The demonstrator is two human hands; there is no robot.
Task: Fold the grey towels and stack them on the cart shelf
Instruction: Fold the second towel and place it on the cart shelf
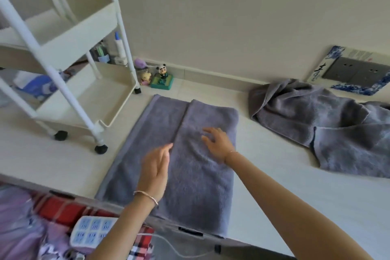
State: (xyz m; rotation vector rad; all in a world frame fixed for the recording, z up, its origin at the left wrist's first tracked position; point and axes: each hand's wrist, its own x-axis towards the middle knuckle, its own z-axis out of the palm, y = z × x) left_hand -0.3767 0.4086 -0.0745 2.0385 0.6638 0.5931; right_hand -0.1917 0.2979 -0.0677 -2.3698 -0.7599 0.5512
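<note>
Smoothing hands: both are seen over a half-folded grey terry towel [179, 154] spread on the pale table top [274, 175].
Left hand [155, 172]: fingers are held straight and close together, nothing clasped; the fingertips [169, 146] are placed at the long folded edge of the towel, and whether they press it cannot be told.
Right hand [218, 143]: fingers are spread apart and slightly curled, nothing gripped; the folded upper layer lies directly beneath them.
Second towel: a crumpled grey terry towel [316, 124] is heaped well to the right of the right fingers, apart from the first.
Cart: a white three-tier plastic cart on black castors [69, 53] is stood beyond and to the left of the left fingertips; no towel is seen on its bottom shelf [101, 99].
Wrists: a thin bracelet [147, 196] is worn on the left.
</note>
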